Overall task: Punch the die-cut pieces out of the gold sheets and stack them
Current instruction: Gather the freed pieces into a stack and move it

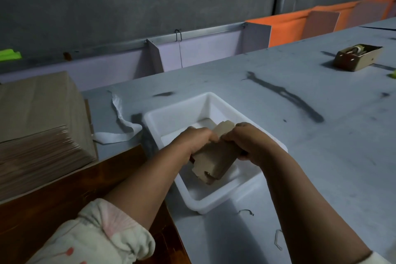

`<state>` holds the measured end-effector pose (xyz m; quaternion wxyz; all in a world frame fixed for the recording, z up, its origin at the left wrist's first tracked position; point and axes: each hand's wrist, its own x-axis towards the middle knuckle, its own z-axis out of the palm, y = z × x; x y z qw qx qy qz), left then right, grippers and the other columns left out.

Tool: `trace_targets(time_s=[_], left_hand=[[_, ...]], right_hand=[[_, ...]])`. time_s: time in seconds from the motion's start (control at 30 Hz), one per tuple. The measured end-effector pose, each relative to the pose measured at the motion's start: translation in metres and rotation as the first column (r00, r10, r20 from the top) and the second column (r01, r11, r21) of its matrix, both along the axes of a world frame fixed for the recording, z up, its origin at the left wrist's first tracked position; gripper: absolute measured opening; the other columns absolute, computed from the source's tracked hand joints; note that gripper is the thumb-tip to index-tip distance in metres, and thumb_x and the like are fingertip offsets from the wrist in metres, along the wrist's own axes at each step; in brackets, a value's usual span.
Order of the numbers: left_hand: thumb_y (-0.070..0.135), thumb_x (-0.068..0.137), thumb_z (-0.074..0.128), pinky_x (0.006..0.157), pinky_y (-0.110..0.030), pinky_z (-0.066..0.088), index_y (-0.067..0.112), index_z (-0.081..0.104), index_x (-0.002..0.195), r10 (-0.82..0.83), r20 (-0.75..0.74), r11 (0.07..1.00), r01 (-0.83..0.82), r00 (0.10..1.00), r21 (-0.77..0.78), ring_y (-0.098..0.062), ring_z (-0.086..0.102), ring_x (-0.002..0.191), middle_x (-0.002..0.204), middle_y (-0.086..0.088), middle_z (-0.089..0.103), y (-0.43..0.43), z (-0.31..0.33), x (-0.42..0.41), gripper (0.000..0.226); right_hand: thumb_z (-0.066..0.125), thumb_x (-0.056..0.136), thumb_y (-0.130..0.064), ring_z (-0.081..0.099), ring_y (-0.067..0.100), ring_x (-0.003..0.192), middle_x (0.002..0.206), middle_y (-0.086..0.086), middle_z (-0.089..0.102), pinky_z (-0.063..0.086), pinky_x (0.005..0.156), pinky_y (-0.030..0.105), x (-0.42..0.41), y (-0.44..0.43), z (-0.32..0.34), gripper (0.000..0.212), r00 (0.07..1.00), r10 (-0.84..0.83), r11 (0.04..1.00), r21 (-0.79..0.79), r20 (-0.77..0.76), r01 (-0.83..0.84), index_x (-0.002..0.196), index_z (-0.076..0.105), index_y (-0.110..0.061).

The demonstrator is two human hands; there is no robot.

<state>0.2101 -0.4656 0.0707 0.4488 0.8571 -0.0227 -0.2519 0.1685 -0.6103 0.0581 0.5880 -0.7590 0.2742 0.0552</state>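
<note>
Item 1. Stack of gold sheets (36, 135), at the left edge of the desk (278, 92), on a brown board. Its layered edge faces me. It lies well apart from my hands and nothing touches it.

Item 2. Paper strip (120, 122), white and curled, loose on the desk between the stack and the tray.

Item 3. White tray (214, 100), mid-desk, its near corner close to the front edge. More pieces seem to lie at its far end, though I cannot tell how many.

Item 4. Left hand (192, 141), over the tray, fingers curled round the left side of the bundle.

Item 5. Bundle of punched pieces (216, 161), brown-gold, held above the tray floor and tilted, near end low, with notched tabs showing there.

Item 6. Right hand (250, 141), clamped on the right side of the bundle. Its thumb almost meets my left thumb on top.

Item 7. Cardboard box (355, 57), small, at the far right of the desk, with what looks like a roll of tape inside.

Risks, as I judge them:
- My grip is at the upper end only, so loose pieces could slide out of the low end and fan across the tray.
- Squeezing could crease the bundle.
- The tabs may snag on each other and spoil a square stack.
- The dim light could hide a piece that is out of line
</note>
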Motion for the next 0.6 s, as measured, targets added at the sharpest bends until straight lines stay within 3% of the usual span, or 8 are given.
trace_targets(time_s=[0.13,0.27,0.47,0.6], left_hand=[[0.034,0.079,0.065,0.059,-0.026,0.047,0.019,0.062,0.098,-0.174,-0.129,0.979,0.186,0.976,0.081,-0.022,0.064,0.079,0.092,-0.007,0.068,0.001,-0.005,-0.006,0.025],[0.037,0.08,0.065,0.054,-0.023,0.045,0.023,0.061,0.094,-0.244,-0.15,0.951,0.267,0.958,0.155,-0.019,0.062,0.074,0.087,-0.004,0.066,0.002,-0.006,-0.004,0.02],[0.034,0.082,0.064,0.056,-0.026,0.042,0.026,0.058,0.086,-0.265,-0.135,0.936,0.288,0.955,0.203,-0.018,0.059,0.077,0.089,-0.001,0.062,-0.002,-0.008,-0.004,0.011],[0.032,0.081,0.068,0.059,-0.027,0.043,0.024,0.059,0.086,-0.273,-0.157,0.929,0.302,0.949,0.213,-0.019,0.058,0.079,0.09,-0.002,0.062,-0.002,-0.011,-0.001,0.013]], right_hand=[[0.065,0.083,-0.013,0.063,0.028,0.096,0.105,0.014,0.065,0.057,0.076,0.036,0.004,-0.001,-0.001,0.017,0.993,0.036,0.999,0.037,-0.116,-0.032,0.1,0.062,-0.012],[0.058,0.084,-0.012,0.063,0.028,0.092,0.103,0.015,0.064,0.057,0.078,0.038,0.005,0.0,0.001,0.011,0.979,0.036,0.999,0.039,-0.201,-0.029,0.095,0.06,-0.011],[0.048,0.082,-0.03,0.059,0.027,0.084,0.095,0.01,0.058,0.055,0.084,0.041,0.009,0.011,-0.002,0.028,0.965,0.066,0.954,-0.269,-0.255,-0.136,0.102,0.057,-0.012],[0.051,0.08,-0.035,0.057,0.025,0.079,0.091,0.008,0.055,0.05,0.074,0.036,0.007,0.013,-0.002,0.042,0.953,0.072,0.919,-0.351,-0.293,-0.178,0.115,0.053,-0.012]])
